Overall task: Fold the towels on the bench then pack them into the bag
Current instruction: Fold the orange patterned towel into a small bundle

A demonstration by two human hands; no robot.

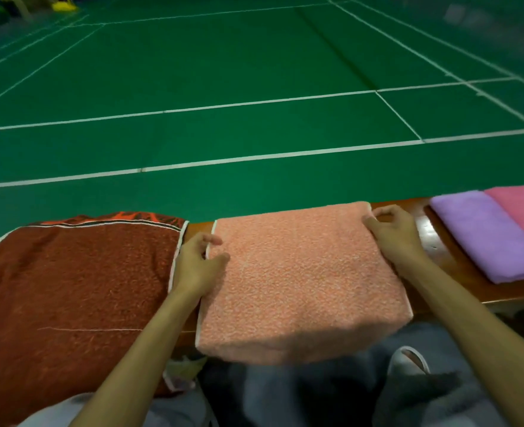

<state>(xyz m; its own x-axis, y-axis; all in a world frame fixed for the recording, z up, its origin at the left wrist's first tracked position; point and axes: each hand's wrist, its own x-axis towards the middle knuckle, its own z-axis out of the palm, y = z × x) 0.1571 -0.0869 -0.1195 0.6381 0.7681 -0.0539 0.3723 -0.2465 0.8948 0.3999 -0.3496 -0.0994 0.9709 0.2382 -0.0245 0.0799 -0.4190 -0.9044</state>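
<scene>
Holding peach towel's (300, 282) edges: left hand (196, 266), right hand (393, 232).

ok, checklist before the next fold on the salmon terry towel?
1. Left hand grips the salmon terry towel at its left edge: ok.
2. Right hand pinches its far right corner: ok.
3. Towel fully on the brown wooden bench: not ok, the near edge hangs over the front.
4. Clear of the dark red towel on the left: ok, a gap shows.
5. Clear of the folded purple towel on the right: ok.
6. Bag within reach: cannot tell, none plainly in view.
</scene>
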